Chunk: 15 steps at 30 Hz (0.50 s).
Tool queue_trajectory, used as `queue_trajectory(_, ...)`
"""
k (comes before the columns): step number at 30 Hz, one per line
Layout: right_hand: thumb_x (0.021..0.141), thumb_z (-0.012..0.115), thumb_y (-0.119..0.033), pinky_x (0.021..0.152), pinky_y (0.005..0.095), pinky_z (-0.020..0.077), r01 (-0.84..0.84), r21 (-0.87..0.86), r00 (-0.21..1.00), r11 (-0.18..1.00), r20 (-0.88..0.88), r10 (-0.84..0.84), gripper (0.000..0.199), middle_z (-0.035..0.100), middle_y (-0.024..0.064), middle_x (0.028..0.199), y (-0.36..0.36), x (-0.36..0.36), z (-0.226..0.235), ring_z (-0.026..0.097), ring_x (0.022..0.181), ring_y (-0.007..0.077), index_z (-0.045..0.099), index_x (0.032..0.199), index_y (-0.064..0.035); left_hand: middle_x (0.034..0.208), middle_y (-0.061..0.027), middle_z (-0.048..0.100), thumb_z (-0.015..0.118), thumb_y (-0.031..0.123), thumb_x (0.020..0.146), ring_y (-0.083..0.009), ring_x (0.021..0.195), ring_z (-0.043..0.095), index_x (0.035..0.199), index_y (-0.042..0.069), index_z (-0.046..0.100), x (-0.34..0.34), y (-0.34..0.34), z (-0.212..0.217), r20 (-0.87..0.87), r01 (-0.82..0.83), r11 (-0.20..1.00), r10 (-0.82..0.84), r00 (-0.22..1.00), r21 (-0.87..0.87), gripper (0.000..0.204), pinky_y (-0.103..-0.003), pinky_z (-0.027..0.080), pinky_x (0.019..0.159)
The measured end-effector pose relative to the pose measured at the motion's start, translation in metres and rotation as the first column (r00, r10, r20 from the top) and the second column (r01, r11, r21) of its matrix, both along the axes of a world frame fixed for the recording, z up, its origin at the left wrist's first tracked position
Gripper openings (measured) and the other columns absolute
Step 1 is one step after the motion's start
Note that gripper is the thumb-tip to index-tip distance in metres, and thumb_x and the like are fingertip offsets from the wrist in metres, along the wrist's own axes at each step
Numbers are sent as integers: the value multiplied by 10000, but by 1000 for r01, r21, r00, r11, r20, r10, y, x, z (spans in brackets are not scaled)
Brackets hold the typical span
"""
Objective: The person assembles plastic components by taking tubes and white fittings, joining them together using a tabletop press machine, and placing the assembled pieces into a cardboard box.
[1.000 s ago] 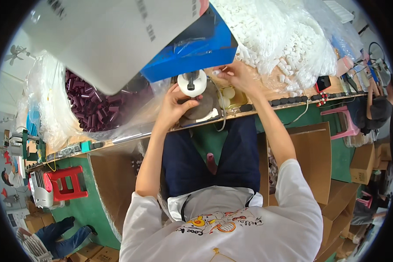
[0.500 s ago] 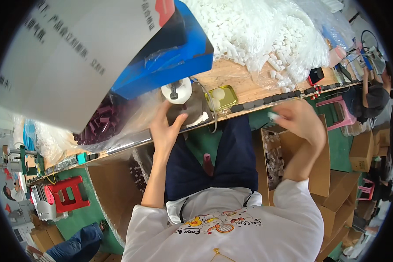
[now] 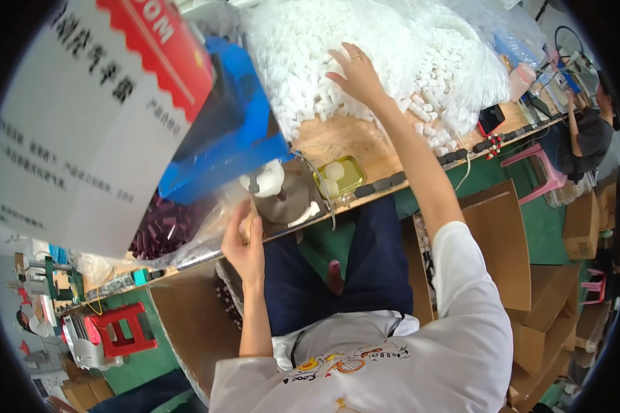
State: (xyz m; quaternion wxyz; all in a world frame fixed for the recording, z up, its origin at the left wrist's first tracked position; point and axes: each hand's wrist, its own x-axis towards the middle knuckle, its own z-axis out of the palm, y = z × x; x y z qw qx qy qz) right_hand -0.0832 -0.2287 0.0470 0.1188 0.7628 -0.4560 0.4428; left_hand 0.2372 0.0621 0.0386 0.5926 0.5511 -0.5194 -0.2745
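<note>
My right hand [image 3: 359, 74] reaches forward over a large heap of small white plastic tubes [image 3: 303, 82], with its fingers spread and nothing seen in them. Near the bench edge, my left hand [image 3: 244, 241] is beside the dark base plate [image 3: 289, 196] of a small bench press. Its thumb and fingers are bent but slightly apart, and no object shows between them. The press has a rounded white head [image 3: 269, 177] above a short purple piece [image 3: 282, 195] standing on the plate. Purple tubes [image 3: 165, 224] lie in a pile left of my left hand.
A white and red printed card [image 3: 83, 138] and a blue bin [image 3: 220, 151] block the upper left. Right of the press sits a yellow-green tin [image 3: 344, 175] with round pale pieces. Open cartons [image 3: 492, 237] stand below the bench. A person [image 3: 589, 134] works at the far right.
My right hand has gone from above the carton, where a small white piece was at its fingers, forward to the white heap. My left hand has drawn back slightly from the press, its fingers closer together.
</note>
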Motion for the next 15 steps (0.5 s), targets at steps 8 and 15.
queue_trajectory(8,881,692,-373,928,522,442,284,36,938,958,-216,-270,355,592,123,1320,8,21,-14,547,1162,349,669,1136,-127,1116,-101,684,632,-14,972,-119,987,627,1280,-52,653,27,29,-10,57,-55,996,51,997,64,311,-251,521,861)
queue_trajectory(15,910,646,-260,905,502,440,263,-3,924,965,-287,-253,182,634,75,1181,43,17,-23,556,1171,313,647,1030,-123,1127,-159,723,679,-42,887,-237,1024,674,1120,-47,717,-12,32,6,220,-4,997,20,975,-71,236,-339,511,944)
